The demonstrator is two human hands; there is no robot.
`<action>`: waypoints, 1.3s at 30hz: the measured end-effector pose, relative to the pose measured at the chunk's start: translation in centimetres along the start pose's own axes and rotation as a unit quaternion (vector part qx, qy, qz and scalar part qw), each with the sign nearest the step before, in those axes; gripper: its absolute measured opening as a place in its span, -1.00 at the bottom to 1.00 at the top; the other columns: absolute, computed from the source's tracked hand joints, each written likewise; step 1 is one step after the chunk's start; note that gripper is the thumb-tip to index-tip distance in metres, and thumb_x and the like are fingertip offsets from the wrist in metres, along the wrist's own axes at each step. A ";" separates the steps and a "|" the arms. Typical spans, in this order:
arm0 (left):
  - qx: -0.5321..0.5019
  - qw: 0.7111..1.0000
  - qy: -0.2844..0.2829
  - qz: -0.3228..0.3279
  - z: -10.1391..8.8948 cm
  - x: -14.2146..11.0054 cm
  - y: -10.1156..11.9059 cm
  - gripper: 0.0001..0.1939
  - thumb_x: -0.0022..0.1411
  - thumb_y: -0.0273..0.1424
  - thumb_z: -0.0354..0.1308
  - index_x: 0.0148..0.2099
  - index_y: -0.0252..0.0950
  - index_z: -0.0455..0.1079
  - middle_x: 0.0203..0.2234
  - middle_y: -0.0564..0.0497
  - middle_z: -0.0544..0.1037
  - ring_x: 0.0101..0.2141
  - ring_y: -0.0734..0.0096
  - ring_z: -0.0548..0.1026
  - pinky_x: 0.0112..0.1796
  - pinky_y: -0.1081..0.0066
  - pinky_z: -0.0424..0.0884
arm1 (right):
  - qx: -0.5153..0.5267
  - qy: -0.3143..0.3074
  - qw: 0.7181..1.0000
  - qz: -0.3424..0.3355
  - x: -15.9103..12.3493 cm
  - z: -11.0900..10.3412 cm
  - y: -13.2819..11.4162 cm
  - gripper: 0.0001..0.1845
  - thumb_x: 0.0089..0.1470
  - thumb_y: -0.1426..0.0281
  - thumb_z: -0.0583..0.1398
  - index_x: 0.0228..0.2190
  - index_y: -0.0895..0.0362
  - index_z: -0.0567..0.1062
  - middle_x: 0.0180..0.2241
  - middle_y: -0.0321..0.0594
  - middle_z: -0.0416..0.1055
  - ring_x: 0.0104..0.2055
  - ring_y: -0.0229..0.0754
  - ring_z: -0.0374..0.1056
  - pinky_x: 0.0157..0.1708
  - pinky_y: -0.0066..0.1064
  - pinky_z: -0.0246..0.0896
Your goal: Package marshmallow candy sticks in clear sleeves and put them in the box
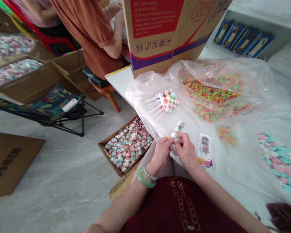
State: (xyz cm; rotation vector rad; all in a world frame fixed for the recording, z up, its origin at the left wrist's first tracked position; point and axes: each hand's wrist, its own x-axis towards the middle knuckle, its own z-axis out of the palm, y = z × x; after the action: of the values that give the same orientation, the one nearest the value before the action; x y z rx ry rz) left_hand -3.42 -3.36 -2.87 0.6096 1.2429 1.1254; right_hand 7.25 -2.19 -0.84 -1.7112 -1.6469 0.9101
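A marshmallow skewer in a printed clear wrapper points away from me, its lower end between my hands. My left hand is closed at that end, and a thin yellow strip, like a twist tie, sticks out by its fingertips. My right hand pinches the wrapper's gathered end from the other side. The stick is hidden by my fingers. Beyond them, a pile of unwrapped marshmallow skewers lies on the plastic sheet, white sticks towards the left. Right of my right hand lies a stack of printed wrappers.
A carton of wrapped skewers stands below the table's left edge. Ring candies fill a clear bag; loose marshmallows lie at right. A large cardboard box stands at the back. A co-worker's orange-brown sleeve shows beyond.
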 end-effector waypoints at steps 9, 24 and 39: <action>-0.052 0.996 -0.074 -0.021 -0.4 0.0 1.2 -0.62 0.01 -0.16 0.20 -0.58 -0.31 0.19 -0.81 0.19 0.14 -0.75 0.69 0.00 -0.69 0.52 -0.12 | 0.391 -0.187 0.897 0.090 1.2 -0.7 0.5 -0.83 -0.20 0.38 0.26 -0.46 0.18 0.44 -0.58 -0.39 0.28 -0.57 -0.38 0.10 -0.55 -0.52 0.01; 0.222 0.855 -0.437 -0.166 -5.1 -2.6 10.0 -0.83 -0.14 -0.32 0.26 -0.61 -0.30 0.43 -0.82 0.07 0.26 -0.78 0.56 0.08 -0.72 0.48 -0.07 | -0.093 -0.293 0.830 -0.467 -2.4 -5.9 -5.1 -0.81 0.16 0.41 0.04 -0.43 0.12 0.41 -0.50 -0.22 0.36 -0.42 -0.21 0.23 -0.35 -0.37 0.11; 0.077 0.974 0.137 0.166 -4.4 -3.7 3.8 -0.75 0.17 -0.21 0.06 -0.19 -0.26 0.35 -0.32 -0.09 0.42 -0.24 0.26 0.40 -0.16 0.30 0.30 | 0.233 -0.247 0.935 -0.106 1.1 1.4 -6.6 -0.72 0.06 0.28 0.04 -0.64 0.04 0.27 -0.74 -0.45 -0.06 -0.74 -0.31 -0.17 -0.71 -0.43 -0.13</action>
State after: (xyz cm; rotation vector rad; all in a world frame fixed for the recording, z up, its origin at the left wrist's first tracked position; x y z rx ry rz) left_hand -8.57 -6.16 0.77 0.8211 1.5125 1.4353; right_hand 2.18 -0.79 3.55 -1.0105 -1.6901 1.5640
